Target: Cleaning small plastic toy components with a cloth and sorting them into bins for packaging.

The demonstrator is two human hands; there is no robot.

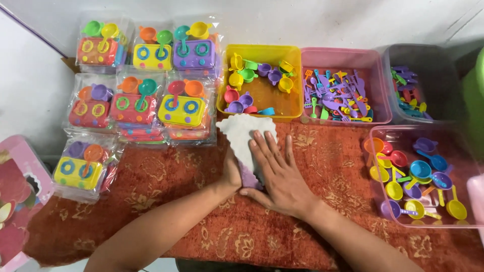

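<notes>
Fingers (pixel 262 146) flat on white packet (pixel 242 128), bagged toy stoves (pixel 136 95) left

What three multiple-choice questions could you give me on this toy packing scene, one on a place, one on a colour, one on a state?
1. Where does the yellow bin of toy cups sit?
A. Left of the pink bin
B. Right of the grey bin
C. On the floor

2. What colour is the mat?
A. Blue
B. Red
C. Green

3. How is the right hand placed?
A. Raised in air
B. Clenched in a fist
C. Flat on the clear bag

Answers: A, it borders the pink bin's left side; B, red with gold pattern; C, fingers spread over the bag.
</notes>
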